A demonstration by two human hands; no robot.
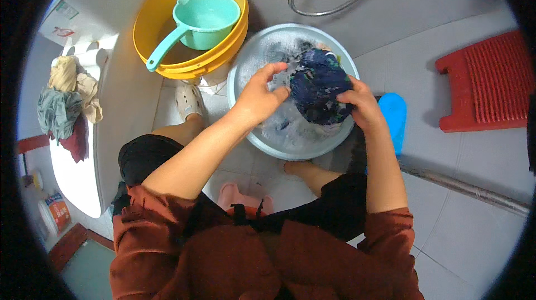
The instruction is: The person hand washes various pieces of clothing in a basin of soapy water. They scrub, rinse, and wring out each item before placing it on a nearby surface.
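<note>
A pale blue round basin (268, 140) in front of me holds soapy water and wet laundry. My right hand (364, 101) grips the right edge of a dark navy patterned cloth (320, 86), thumb on top. At the cloth's left side is my left hand (266, 92), its thumb and index finger spread with nothing visible between them. Whether its fingertips touch the cloth is hard to tell. White suds (274, 46) float around the cloth, and other wet fabric shows partly beneath it.
Behind the basin's left side, a yellow bucket (146, 15) holds a mint-green dipper (209, 13). A metal hose (335, 11) hangs beyond. To the right are a red washboard (494, 86), a blue-headed brush (392, 120) and a metal pole (469, 190). Damp cloths (60, 107) lie on a white ledge at left.
</note>
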